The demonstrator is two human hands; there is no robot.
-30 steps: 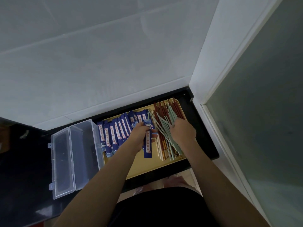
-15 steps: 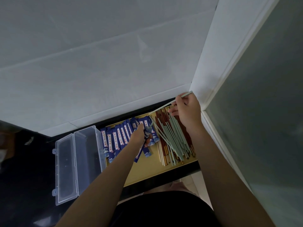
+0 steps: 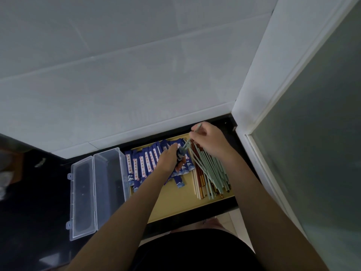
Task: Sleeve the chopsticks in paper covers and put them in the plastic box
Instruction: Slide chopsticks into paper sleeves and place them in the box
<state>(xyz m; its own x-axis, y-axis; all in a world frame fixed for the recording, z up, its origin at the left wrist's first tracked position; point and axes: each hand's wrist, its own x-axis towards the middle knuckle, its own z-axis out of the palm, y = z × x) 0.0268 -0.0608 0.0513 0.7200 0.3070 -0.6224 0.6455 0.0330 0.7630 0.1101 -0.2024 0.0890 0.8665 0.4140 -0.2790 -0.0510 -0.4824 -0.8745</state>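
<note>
A yellow tray (image 3: 181,204) on the black counter holds a row of blue paper covers (image 3: 145,165) on its left and a heap of green, red and cream chopsticks (image 3: 209,175) on its right. My left hand (image 3: 168,159) grips one blue cover (image 3: 180,153) above the row. My right hand (image 3: 209,139) pinches a pale green chopstick pair (image 3: 188,142) whose lower end sits inside the mouth of that cover. The clear plastic box (image 3: 109,182) lies open left of the tray, lid (image 3: 82,196) folded out; I see nothing inside it.
A white tiled wall rises just behind the tray. A white frame (image 3: 252,106) with frosted glass stands close on the right. The black counter (image 3: 33,192) stretches out left of the box. Its front edge runs just below the tray.
My right hand lifted green chopsticks from the heap up toward the wall, then came back down and pushed their tips into the cover held by my left hand.
</note>
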